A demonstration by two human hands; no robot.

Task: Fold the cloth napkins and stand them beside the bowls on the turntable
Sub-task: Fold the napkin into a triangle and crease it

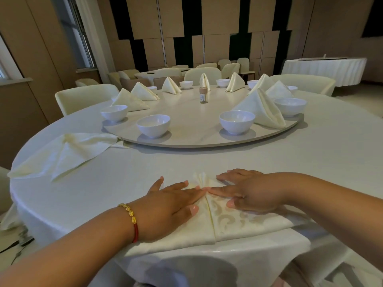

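I am pressing both hands flat on the napkin [228, 222] that is lying on the tabletop [269, 158] right under them, at the near edge in front of me. My left hand [172, 206] is resting on the left flap with its fingers stretched out and gripping nothing; my right hand [246, 193] is doing the same on the right flap, and the fingertips of the two are nearly meeting over the centre crease. That crease is running straight away from me, from my wrists toward the turntable [192, 139], so the napkin's long fold line is lying between my hands and neither hand is nearer to it than the other. The point of the fold is poking out just beyond my fingertips. The nearest bowls [153, 125] are standing past my fingertips on the turntable rim, one ahead of each hand, and the gap beside the left one looks to me like the spot still waiting for a napkin. A spare unfolded napkin [68, 154] is lying well off to the left of my left hand.
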